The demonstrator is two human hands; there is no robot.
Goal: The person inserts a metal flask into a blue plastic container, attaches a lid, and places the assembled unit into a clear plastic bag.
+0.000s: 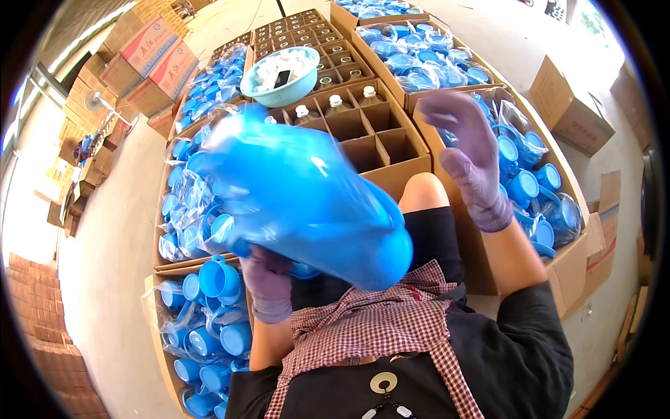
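Note:
A large, glossy blue plastic thing (314, 202), smeared by motion and close to the view, slants across the middle; it looks like a jug or stacked cups, but its exact kind is unclear. My left hand (269, 283), in a purple glove, grips its lower left side, with some fingers hidden behind it. Raised at the right over a carton of blue cups, my right hand (471, 157) wears the same kind of glove. Its fingers curve loosely apart from the thumb and hold nothing. A blue cup with a handle (220, 279) sits on other cups by my left hand.
Ahead stands a divided carton (405, 164) with several capped bottles (338, 105). A light-blue basin (269, 98) of white pieces and a dark phone (282, 78) rests on the cartons. Bagged blue cups (523, 185) fill cartons on both sides. Stacked boxes (150, 63) stand farther left.

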